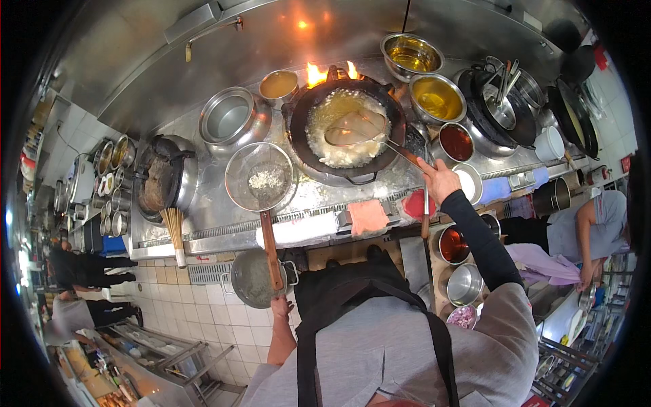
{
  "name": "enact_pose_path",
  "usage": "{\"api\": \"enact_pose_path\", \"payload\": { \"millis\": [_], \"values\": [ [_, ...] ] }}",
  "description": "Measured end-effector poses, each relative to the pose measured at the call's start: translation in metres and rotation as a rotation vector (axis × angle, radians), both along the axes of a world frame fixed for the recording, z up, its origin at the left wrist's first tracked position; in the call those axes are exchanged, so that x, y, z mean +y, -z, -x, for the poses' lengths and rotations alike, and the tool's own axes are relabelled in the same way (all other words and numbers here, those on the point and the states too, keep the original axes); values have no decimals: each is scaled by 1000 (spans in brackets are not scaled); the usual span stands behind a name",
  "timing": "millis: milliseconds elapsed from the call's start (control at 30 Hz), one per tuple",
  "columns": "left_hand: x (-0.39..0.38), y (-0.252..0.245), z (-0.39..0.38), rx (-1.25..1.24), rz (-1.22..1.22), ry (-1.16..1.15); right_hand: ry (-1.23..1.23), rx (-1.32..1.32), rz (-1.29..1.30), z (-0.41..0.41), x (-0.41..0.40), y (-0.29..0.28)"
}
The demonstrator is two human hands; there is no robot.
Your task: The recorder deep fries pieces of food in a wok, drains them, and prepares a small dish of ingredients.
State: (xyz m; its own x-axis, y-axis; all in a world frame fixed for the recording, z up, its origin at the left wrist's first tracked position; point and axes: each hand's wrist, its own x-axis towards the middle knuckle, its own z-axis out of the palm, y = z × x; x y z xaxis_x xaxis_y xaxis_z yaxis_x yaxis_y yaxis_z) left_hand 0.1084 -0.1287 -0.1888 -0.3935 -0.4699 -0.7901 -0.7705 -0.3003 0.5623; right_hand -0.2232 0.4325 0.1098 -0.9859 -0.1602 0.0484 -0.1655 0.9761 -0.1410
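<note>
My right hand (441, 180) grips the wooden handle of a round mesh strainer (356, 128), whose bowl is over a black wok (351, 170). Pale pieces and foaming oil (330, 152) bubble inside the wok, and flames (316, 75) rise behind its far rim. My left hand (281, 306) is low, at the handle end of a second mesh strainer (236, 178) and by the rim of a two-handled pan (244, 285); its grip is unclear. White crumbs (267, 178) lie in that second strainer, at the counter's front. A long-handled utensil (425, 203) with a wooden end lies right of the wok.
Steel bowls of yellow oil (437, 104) and a pot of red liquid (455, 143) stand right of the wok. To its left are a steel pot (226, 117) and a bamboo brush (173, 229). A co-worker (587, 224) stands at right; other people (76, 264) are far left.
</note>
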Motion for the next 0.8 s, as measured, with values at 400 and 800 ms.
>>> {"api": "enact_pose_path", "payload": {
  "millis": [400,800],
  "values": [
    [33,-29,-20,-238,58,290,-110,150,21,1,30,11],
    [13,-1,-20,-54,-7,-24,-66,262,-89,14,52,2]
  ]
}}
